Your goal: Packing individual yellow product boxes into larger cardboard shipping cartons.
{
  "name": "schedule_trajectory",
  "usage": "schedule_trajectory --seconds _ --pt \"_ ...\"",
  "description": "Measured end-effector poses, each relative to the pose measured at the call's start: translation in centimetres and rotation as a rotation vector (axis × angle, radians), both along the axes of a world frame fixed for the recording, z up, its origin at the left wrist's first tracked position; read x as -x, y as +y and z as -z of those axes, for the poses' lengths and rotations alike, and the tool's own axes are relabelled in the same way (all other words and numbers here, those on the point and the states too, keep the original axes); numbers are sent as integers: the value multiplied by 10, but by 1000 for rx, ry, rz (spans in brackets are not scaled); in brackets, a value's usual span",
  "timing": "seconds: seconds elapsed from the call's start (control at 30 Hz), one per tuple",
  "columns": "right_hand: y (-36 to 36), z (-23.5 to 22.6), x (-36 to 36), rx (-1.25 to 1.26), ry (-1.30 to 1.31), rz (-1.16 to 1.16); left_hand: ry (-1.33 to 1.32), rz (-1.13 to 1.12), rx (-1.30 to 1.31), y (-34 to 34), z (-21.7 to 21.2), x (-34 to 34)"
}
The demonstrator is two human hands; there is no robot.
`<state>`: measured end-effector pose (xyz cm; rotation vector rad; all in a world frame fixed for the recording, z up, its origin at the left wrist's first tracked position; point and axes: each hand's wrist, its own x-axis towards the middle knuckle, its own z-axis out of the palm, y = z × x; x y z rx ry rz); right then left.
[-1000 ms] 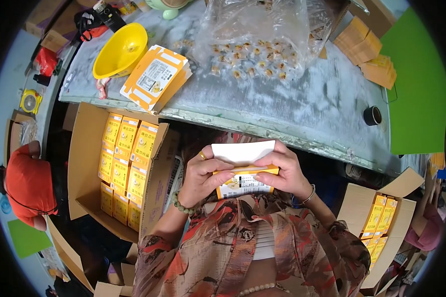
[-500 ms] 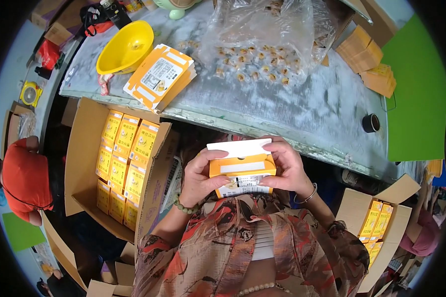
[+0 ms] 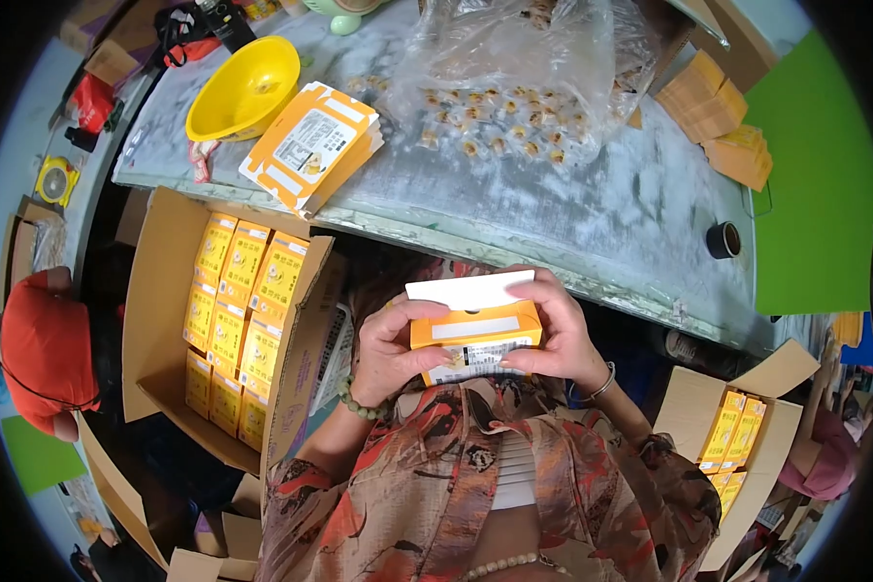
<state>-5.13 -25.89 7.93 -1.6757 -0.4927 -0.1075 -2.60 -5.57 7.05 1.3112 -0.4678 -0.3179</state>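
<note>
Between my two hands is a small orange and white carton (image 3: 473,330), held in front of my chest, just off the table's near edge. Its white lid flap stands raised on the far side. My left hand (image 3: 390,351) grips the carton's left end, thumb on the near face and fingers along the flap. At the right end, my right hand (image 3: 565,330) holds it the same way, its fingers by the flap's corner. What lies inside the carton is hidden. A stack of flat orange cartons (image 3: 310,145) lies on the table, ahead and to the left.
A yellow bowl (image 3: 244,89) and a clear bag of small wrapped pieces (image 3: 514,107) rest on the table (image 3: 398,199). Left, an open cardboard box (image 3: 160,320) holds several yellow cartons; another box (image 3: 771,436) stands right. A dark cup (image 3: 724,240) sits near the right edge.
The view has shifted very slightly. Both hands keep hold of the carton, and its flap remains raised; my fingers have moved only a little.
</note>
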Motion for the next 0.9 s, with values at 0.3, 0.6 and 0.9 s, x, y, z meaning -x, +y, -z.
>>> schedule_trajectory --seconds 0.3,0.6,0.9 --pt "8 -31 -30 -345 -221 143 690 119 50 28 12 -29" --pt "62 -54 -71 220 -334 -335 743 -8 900 69 -6 -23" --pt "59 16 -102 73 322 -149 421 -1565 732 339 87 10"
